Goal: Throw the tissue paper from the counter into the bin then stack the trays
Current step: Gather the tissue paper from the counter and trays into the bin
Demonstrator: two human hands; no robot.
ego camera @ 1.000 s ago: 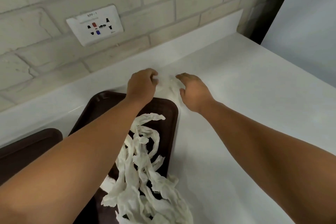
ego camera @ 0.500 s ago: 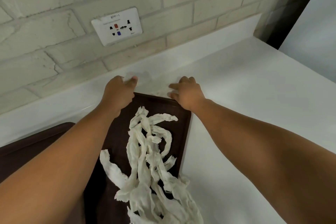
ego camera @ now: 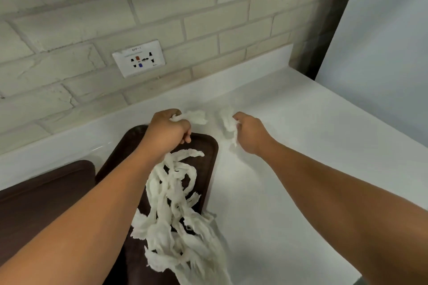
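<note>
Clutching tissue scraps beyond the brown tray (ego camera: 209,146), the left hand (ego camera: 169,132) and right hand (ego camera: 250,133) each pinch one wad; loose tissue strips (ego camera: 176,203) on the tray may spill when lifted.

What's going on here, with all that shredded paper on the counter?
A person is gathering torn white tissue paper off a white counter. The left hand has closed on one wad, and the right hand has closed on another. A big tangle of tissue strips lies on a dark brown tray, spilling over its edge. A second brown tray sits to the left.
</note>
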